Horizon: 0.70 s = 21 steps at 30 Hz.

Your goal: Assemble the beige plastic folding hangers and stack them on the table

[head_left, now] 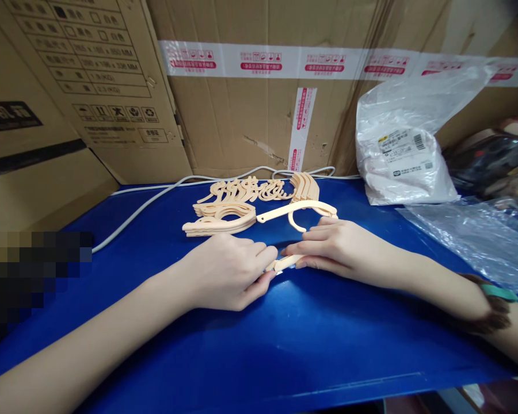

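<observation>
My left hand [237,273] is closed in a pinch on one end of a small cream plastic hanger piece [290,262]. At the piece's other end, the fingers of my right hand [334,244] are closed on it too. Fingers cover much of the piece, so its full shape is hidden. Just beyond my right hand, a longer cream hanger arm [296,209] with a hole at its left end reaches leftward. A curved cream hook [296,224] shows below that arm. Farther left, beyond my left hand, lies a stack of cream hanger parts [235,227].
Behind lie a pile of cream hooks [237,190] and a stack of curved parts [306,187] on the blue table [259,356]. A white cable [140,215] runs along the back. Cardboard boxes [242,121] wall the rear. A plastic bag [408,155] stands back right, beside clear film [487,236].
</observation>
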Motion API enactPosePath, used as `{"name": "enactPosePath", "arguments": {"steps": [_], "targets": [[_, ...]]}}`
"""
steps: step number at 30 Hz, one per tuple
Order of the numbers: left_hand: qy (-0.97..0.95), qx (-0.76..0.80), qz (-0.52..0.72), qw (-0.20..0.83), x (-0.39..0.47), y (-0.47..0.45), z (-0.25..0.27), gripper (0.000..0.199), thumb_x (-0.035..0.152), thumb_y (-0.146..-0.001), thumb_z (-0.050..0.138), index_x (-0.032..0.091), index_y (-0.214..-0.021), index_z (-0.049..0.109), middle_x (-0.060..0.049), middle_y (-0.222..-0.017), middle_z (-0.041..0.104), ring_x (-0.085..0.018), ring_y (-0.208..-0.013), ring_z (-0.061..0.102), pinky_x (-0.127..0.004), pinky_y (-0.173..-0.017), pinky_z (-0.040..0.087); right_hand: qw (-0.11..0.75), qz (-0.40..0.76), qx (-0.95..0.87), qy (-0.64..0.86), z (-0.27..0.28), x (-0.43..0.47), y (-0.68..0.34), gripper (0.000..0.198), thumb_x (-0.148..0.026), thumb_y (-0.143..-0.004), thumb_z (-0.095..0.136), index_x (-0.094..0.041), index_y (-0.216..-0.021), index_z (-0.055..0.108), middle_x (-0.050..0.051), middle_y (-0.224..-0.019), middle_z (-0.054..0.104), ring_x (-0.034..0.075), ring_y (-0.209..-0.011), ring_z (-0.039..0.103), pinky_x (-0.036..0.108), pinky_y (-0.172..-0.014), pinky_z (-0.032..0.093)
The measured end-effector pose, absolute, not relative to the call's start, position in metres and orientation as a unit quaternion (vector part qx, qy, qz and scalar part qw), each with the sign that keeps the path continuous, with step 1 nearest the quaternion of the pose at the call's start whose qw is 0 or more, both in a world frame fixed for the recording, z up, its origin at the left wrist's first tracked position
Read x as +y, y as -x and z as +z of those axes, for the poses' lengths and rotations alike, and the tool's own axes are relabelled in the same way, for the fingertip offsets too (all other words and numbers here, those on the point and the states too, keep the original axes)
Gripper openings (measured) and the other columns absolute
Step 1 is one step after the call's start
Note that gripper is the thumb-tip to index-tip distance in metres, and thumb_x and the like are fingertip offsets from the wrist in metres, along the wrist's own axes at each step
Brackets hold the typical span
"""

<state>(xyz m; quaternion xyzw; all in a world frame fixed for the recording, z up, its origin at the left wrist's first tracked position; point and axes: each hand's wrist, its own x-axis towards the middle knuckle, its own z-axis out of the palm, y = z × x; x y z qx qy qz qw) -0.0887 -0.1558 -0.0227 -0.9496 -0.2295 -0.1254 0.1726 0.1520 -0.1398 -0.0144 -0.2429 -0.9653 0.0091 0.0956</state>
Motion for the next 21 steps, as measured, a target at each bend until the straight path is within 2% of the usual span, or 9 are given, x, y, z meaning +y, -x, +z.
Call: {"name": "enactPosePath", "arguments": {"steps": [13, 21], "targets": [[0.929, -0.285, -0.151, 0.179, -0.1561, 0.084, -0.0223, 0.019, 0.022, -0.087, 0.042, 0.018, -0.069, 0.049, 0.002, -0.058, 0.059, -0.013, -0.05, 0.055, -0.027, -0.049, 0.028, 0.09, -0.008, -0.954, 0.286, -0.017, -0.1414, -0.1531, 0.032, -0.035, -0.098, 0.044, -0.023, -0.121, 0.063, 0.006, -0.104, 0.073, 0.018, -0.085, 0.07, 0.027, -0.073, 0.049], [0.924, -0.299, -0.151, 0.182, -0.1565, 0.0828, -0.0244, 0.016, 0.021, -0.084, 0.042, 0.019, -0.069, 0.048, 0.003, -0.057, 0.058, -0.013, -0.049, 0.055, -0.027, -0.047, 0.027, 0.09, -0.052, -0.955, 0.278, -0.019, -0.1446, -0.1513, 0.031, -0.035, -0.099, 0.041, -0.021, -0.117, 0.063, 0.005, -0.095, 0.075, 0.016, -0.077, 0.07, 0.024, -0.063, 0.046]]}}
